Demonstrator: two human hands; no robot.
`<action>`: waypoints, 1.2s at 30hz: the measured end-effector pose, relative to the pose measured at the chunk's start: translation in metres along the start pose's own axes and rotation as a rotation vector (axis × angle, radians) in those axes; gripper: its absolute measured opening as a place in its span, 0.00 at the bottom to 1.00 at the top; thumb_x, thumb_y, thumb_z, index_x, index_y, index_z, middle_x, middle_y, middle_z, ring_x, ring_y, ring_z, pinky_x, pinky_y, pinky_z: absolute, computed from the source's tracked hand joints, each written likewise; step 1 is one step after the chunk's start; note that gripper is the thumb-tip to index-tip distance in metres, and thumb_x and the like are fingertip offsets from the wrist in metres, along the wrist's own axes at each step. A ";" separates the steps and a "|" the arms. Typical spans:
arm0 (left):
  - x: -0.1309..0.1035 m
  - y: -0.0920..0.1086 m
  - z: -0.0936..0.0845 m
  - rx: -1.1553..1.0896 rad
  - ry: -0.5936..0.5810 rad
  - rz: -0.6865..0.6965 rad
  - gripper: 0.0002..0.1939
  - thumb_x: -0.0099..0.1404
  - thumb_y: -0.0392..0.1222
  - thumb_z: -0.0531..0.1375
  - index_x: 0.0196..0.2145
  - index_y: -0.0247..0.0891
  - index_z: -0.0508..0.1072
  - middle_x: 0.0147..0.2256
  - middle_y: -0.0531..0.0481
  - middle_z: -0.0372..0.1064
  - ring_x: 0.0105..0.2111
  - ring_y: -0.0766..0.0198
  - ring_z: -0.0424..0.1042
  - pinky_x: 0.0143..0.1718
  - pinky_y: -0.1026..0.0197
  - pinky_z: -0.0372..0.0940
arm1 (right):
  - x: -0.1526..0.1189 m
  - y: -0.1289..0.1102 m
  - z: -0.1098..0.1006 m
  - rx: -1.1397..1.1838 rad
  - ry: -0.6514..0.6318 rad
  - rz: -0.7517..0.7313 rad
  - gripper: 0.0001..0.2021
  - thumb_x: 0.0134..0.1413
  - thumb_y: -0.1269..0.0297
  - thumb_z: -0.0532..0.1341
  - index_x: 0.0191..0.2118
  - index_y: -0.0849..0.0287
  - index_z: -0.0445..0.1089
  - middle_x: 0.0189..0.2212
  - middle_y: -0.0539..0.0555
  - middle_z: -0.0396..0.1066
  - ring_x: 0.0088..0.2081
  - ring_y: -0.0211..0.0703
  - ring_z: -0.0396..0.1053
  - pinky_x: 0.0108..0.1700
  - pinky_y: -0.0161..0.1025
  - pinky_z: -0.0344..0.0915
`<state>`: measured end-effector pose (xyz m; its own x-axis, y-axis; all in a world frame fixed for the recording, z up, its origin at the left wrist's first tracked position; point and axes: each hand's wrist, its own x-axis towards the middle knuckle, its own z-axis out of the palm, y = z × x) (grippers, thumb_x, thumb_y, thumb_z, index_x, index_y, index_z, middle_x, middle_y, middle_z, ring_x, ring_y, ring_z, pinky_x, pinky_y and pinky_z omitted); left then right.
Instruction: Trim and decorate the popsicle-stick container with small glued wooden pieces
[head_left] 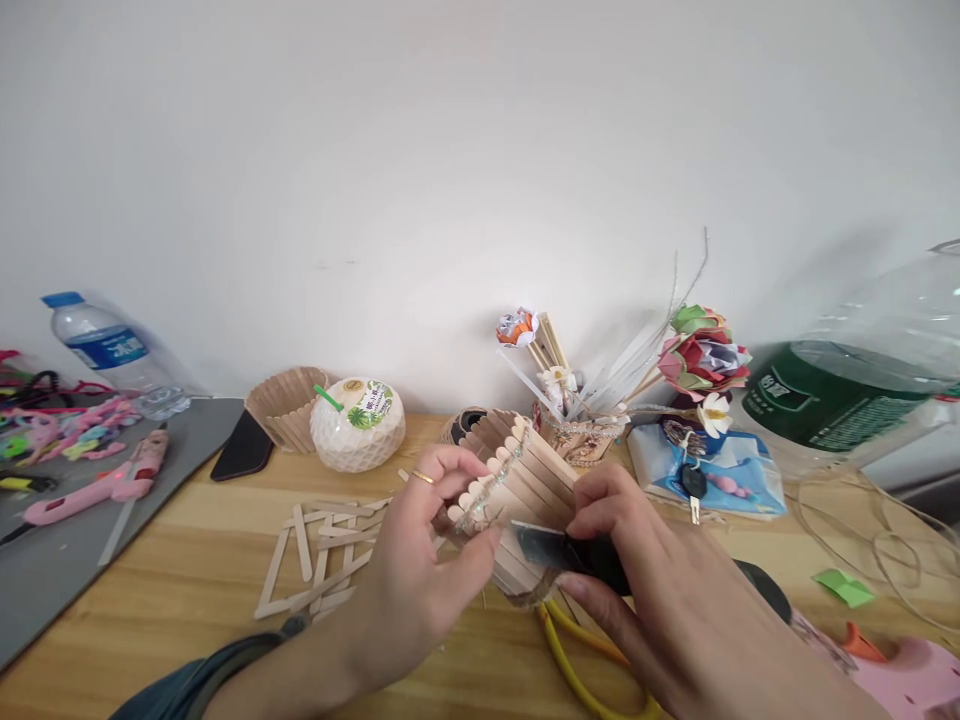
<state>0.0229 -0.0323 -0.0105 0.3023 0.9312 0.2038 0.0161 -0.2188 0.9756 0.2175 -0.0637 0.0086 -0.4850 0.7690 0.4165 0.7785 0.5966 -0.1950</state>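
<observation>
Pale wall behind wooden table, left hand pinching rim of popsicle-stick cup, right hand clamped on dark-handled blade against its side, yellow-handled scissors below

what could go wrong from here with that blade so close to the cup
The blade in the right hand points towards the thumb of the left hand, so a slip might nick it.
It lies close against the cup and could scratch the sticks, or perhaps catch the glittery trim near the rim.
The cup is tilted in the hands, so a hard push might twist it out of the left fingers.
</observation>
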 end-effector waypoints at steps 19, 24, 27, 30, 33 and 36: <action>-0.007 -0.010 0.006 0.111 0.095 0.205 0.17 0.59 0.25 0.56 0.40 0.46 0.61 0.34 0.56 0.63 0.34 0.68 0.65 0.35 0.68 0.61 | 0.002 -0.004 0.000 -0.123 -0.046 -0.040 0.05 0.62 0.64 0.49 0.34 0.55 0.56 0.33 0.53 0.63 0.24 0.41 0.66 0.20 0.37 0.60; -0.006 -0.007 0.007 0.096 0.106 0.201 0.15 0.59 0.26 0.56 0.39 0.44 0.62 0.33 0.55 0.63 0.33 0.68 0.66 0.34 0.67 0.61 | 0.001 -0.003 0.001 -0.144 -0.051 -0.039 0.04 0.61 0.64 0.49 0.34 0.55 0.56 0.33 0.53 0.63 0.25 0.41 0.65 0.20 0.37 0.59; -0.005 -0.007 0.008 0.063 0.118 0.152 0.14 0.59 0.26 0.56 0.38 0.44 0.62 0.33 0.55 0.64 0.33 0.67 0.66 0.34 0.67 0.61 | 0.001 -0.002 0.002 -0.161 -0.055 -0.035 0.04 0.61 0.64 0.50 0.35 0.55 0.55 0.32 0.52 0.62 0.24 0.41 0.65 0.20 0.37 0.58; -0.005 -0.007 0.008 0.008 0.103 0.105 0.14 0.58 0.26 0.57 0.38 0.43 0.61 0.31 0.56 0.66 0.31 0.68 0.65 0.33 0.67 0.61 | 0.000 -0.002 0.003 -0.205 -0.019 -0.039 0.02 0.61 0.66 0.50 0.35 0.55 0.55 0.33 0.52 0.61 0.24 0.41 0.65 0.20 0.37 0.58; -0.004 -0.008 0.007 -0.029 0.106 0.091 0.14 0.58 0.27 0.57 0.36 0.43 0.61 0.30 0.57 0.66 0.29 0.69 0.64 0.32 0.67 0.61 | -0.001 -0.002 0.004 -0.258 0.039 -0.043 0.01 0.60 0.66 0.50 0.36 0.55 0.56 0.33 0.53 0.62 0.23 0.40 0.64 0.20 0.37 0.58; -0.003 -0.008 0.007 -0.051 0.122 0.102 0.13 0.57 0.26 0.58 0.35 0.42 0.62 0.29 0.57 0.66 0.28 0.69 0.64 0.31 0.67 0.60 | -0.001 -0.003 0.005 -0.289 0.077 -0.037 0.02 0.60 0.66 0.50 0.35 0.56 0.56 0.33 0.52 0.62 0.21 0.39 0.63 0.18 0.37 0.57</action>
<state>0.0281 -0.0356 -0.0196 0.1822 0.9340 0.3074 -0.0585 -0.3017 0.9516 0.2135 -0.0650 0.0041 -0.4922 0.7219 0.4865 0.8473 0.5255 0.0775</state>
